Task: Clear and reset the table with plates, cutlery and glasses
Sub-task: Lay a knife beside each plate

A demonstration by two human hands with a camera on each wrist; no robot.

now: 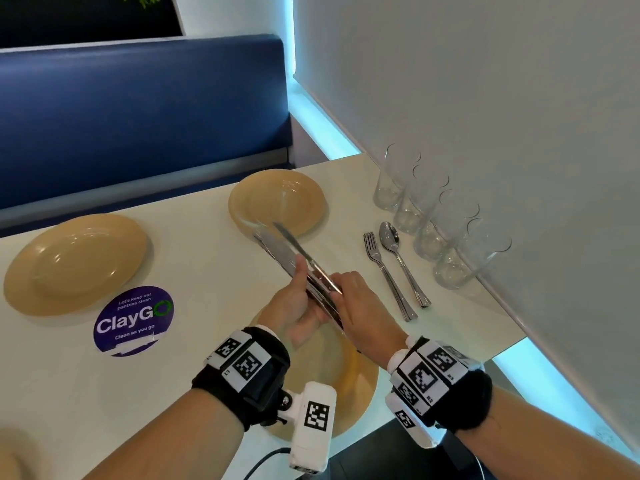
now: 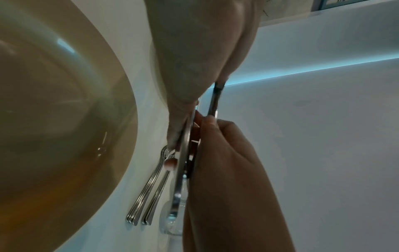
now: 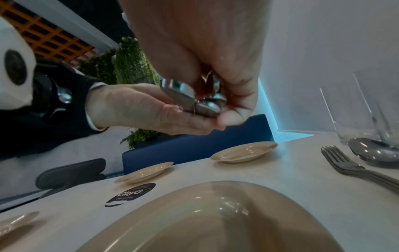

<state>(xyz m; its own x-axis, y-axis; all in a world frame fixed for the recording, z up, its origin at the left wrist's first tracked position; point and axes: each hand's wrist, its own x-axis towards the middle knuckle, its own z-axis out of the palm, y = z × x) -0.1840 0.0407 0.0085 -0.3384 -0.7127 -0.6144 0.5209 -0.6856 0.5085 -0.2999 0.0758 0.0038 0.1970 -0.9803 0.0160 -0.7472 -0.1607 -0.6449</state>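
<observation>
While held above the near plate [image 1: 360, 382], the knives [image 1: 294, 258] sit clamped in both grips: left hand [image 1: 298, 306] and right hand [image 1: 363, 303].

We see a cream-white table [image 1: 214, 341] set against the wall, and on it three tan plates in full or part view: a far-left plate [image 1: 74, 263], a far-middle plate [image 1: 277, 200], and a near plate [image 1: 349, 375] at the near edge. A sliver of a fourth plate [image 1: 14, 455] shows at the lower left corner. Between the far-left and near plates a round purple ClayGo sticker [image 1: 134, 320] lies flat on the top. To the right lie stacked forks [image 1: 388, 275] and stacked spoons [image 1: 401, 261], side by side. Just beyond them four clear glasses [image 1: 440, 220] stand upright in a row along the wall.
</observation>
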